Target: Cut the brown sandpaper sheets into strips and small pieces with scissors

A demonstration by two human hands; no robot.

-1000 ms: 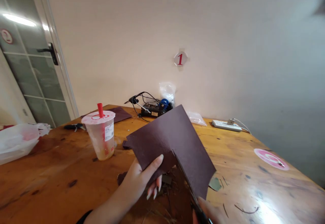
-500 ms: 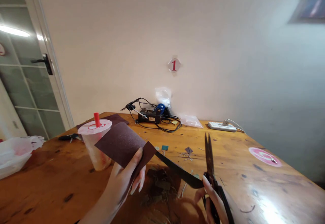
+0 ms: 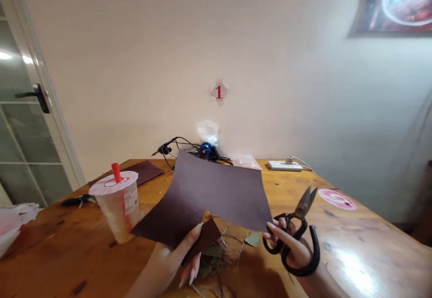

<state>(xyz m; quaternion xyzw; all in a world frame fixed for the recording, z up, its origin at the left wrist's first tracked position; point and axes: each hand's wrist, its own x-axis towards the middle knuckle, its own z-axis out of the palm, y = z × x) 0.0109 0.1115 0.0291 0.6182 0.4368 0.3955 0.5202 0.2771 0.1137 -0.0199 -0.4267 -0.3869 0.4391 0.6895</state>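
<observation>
Left grip (image 3: 172, 256) pinches a broad, thin maroon sheet (image 3: 222, 192); right grip (image 3: 294, 247), curled around black-handled metal scissors (image 3: 305, 201), should keep its pinched corner taut.

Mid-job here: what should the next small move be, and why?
I'd probably turn the scissors toward the near edge of the brown sheet: their blades point clear of it, while the left hand grips that edge and the right hand touches the right corner.

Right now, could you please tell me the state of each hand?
Left hand: closed, holding the dark sheet.
Right hand: holding the scissors, fingertips at the sheet's corner.
</observation>
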